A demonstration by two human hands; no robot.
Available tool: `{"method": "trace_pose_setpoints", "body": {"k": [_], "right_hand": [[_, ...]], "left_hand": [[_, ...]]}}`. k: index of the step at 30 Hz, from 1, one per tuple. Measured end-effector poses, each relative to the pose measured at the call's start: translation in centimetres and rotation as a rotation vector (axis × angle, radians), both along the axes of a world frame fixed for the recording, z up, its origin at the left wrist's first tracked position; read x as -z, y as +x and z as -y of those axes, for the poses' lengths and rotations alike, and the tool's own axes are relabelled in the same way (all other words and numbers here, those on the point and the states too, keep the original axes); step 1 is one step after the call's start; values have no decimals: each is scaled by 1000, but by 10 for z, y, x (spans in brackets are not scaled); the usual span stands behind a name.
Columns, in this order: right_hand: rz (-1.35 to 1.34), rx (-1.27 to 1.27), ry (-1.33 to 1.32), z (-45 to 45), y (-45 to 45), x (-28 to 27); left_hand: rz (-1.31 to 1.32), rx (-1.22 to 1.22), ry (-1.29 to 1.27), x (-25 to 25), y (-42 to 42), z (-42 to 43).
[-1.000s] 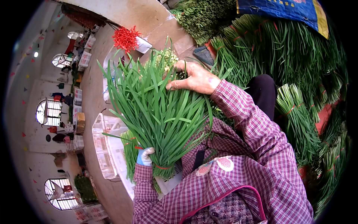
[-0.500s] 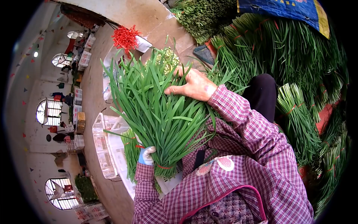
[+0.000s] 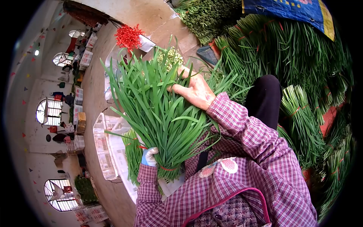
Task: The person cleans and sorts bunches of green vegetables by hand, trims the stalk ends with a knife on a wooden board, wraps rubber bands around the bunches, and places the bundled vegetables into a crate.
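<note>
A thick bunch of garlic chives [image 3: 162,113] stands in front of me, its leaves fanned out upward and a red band around its base. My left hand [image 3: 150,156], in a pale glove, is closed around the bunch near the banded stems. Up among the leaf tips is my bare right hand [image 3: 196,90], thumb and fingers apart, resting against the leaves; its fingertips are partly covered by them. A second banded bunch of chives [image 3: 132,160] lies in the white plastic crate [image 3: 107,151], just left of my gloved hand.
Piled chive bunches [image 3: 287,53] fill the right side, partly under a blue and yellow sack [image 3: 291,11]. Red ties [image 3: 127,37] stand in a cluster at the upper left, beside a white box [image 3: 146,43]. My dark-trousered knee [image 3: 264,98] is right of my forearm.
My right wrist has dropped slightly and the hand has tilted among the leaves. More leaves spread to the right of it. My left hand keeps its grip with hardly any shift.
</note>
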State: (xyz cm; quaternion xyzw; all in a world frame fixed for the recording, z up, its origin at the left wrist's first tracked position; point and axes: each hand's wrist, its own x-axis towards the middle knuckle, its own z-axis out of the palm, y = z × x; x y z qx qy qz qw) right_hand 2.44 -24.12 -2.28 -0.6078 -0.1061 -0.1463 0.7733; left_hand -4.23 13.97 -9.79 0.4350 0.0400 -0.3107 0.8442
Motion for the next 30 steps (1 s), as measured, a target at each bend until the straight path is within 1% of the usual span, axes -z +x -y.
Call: {"method": "trace_pose_setpoints", "body": {"k": [1,2,3,4,5,7,8,11,13,14,15,17,18,19,21,23,26,27,29,30], "right_hand": [[1,-2,0,0,3,3],[-99,33,145,-2,7,8],[-199,69,289,-2,11,11],[-226,135,472,9,10,0],[-214,189,548,21,10,-7],[-75,255,452,41,10,-15],[-75,216,434,49,10,-16],[-41,141,374,57,5,-15],[-79,154,41,57,2,-12],[-2,145,89,53,-1,-14],[1,164,72,52,1,-11],[-39,134,71,55,-3,-16],[-24,145,9,57,1,-14],[-23,143,9,56,2,-11],[-11,161,-209,57,1,-9],[106,266,-499,55,2,-9],[83,157,-600,54,-1,-15],[83,157,-600,53,0,-14],[82,145,-681,51,2,-12],[71,87,-676,51,2,-13]], "left_hand": [[-11,47,-26,0,2,0],[-10,45,-27,1,2,-4],[-67,62,-44,1,3,-8],[-125,79,-62,2,2,-9],[-125,81,-63,2,1,-11],[-94,49,-28,-2,-1,-7],[-62,-10,19,-3,-4,-4],[-61,20,-20,-2,-4,-1],[-60,11,-7,-14,-6,14],[-60,4,10,-18,-7,19],[-56,-3,7,-16,-6,17],[-140,48,-52,-3,-2,-1],[-125,51,-79,-1,-2,-3],[-109,54,-107,0,-1,-4],[-52,40,-4,-4,-2,2],[-56,54,-13,0,0,-1],[-67,56,-29,21,2,-25],[-79,46,-37,18,2,-22],[-66,46,-31,13,0,-15],[-53,46,-24,8,-1,-9]]}}
